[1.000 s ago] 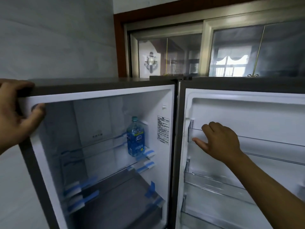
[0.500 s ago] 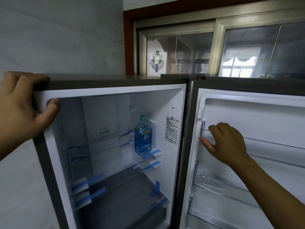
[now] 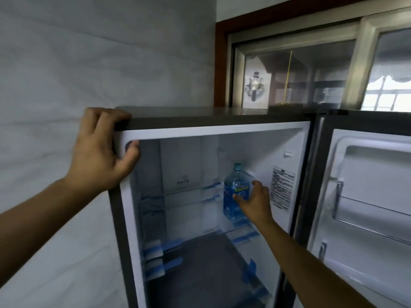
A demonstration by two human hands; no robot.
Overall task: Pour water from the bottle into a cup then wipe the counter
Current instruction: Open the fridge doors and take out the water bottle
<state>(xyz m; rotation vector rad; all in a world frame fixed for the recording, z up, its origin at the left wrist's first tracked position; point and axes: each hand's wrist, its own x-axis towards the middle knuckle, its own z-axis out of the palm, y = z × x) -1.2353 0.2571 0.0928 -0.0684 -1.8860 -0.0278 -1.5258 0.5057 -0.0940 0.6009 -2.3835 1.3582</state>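
Observation:
A blue-labelled water bottle (image 3: 233,192) with a teal cap stands upright on a glass shelf inside the open fridge (image 3: 213,132), toward the right wall. My right hand (image 3: 253,201) is inside the fridge at the bottle's right side, fingers spread around it and touching or nearly touching the label; I cannot tell whether it grips. My left hand (image 3: 102,152) clasps the top left corner of the fridge body, thumb on the white inner frame. No cup or cloth is in view.
The fridge door (image 3: 367,196) hangs open to the right with bare door racks. A grey tiled wall (image 3: 89,63) is on the left. A window with a brown frame (image 3: 289,63) sits behind the fridge top. Blue tape holds the shelves.
My right hand left the door rack and moved left into the fridge up to the bottle. The view shifted left and closer; my left hand stays on the fridge corner.

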